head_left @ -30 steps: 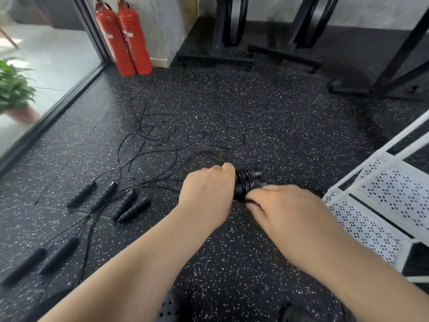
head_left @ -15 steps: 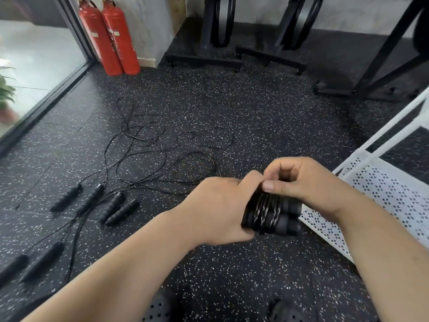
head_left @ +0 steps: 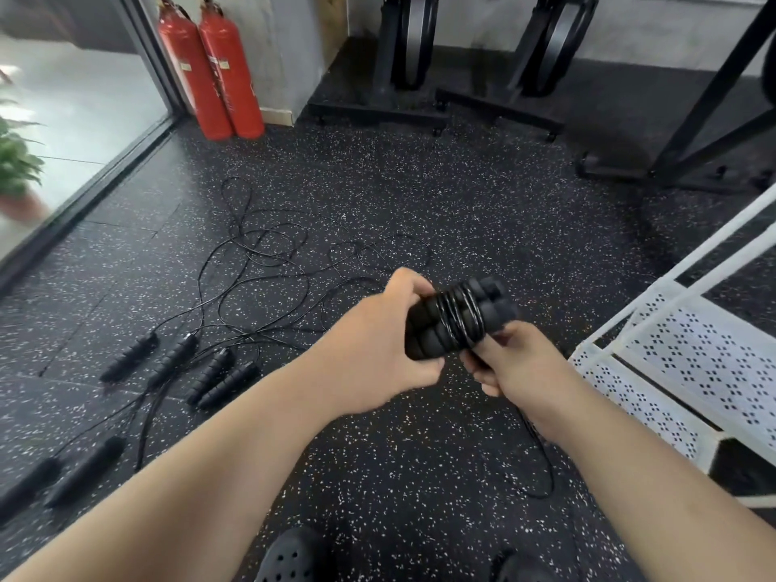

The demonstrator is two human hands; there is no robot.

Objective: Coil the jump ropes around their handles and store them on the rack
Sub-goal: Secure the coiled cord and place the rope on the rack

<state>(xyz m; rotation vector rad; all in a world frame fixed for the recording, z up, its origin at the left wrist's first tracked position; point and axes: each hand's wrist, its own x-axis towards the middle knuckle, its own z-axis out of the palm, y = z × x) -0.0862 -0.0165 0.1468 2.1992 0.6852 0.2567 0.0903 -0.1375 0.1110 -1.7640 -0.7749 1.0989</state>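
My left hand grips the near end of a pair of black foam jump-rope handles held side by side, with black cord wound several times around their middle. My right hand sits just under the bundle, pinching the cord where it leaves the coil; a loose length of that cord hangs to the floor below my right wrist. Several more black handles and tangled cords lie on the floor to the left. The white perforated rack stands at the right.
Two red fire extinguishers stand by the back wall at the left, next to a glass door with a potted plant outside. Black equipment stands line the back. My black shoes show at the bottom.
The bundle has been lifted and tilted, its far end now pointing up and right. My right hand dropped from above the handles to beneath them, carrying the cord around.
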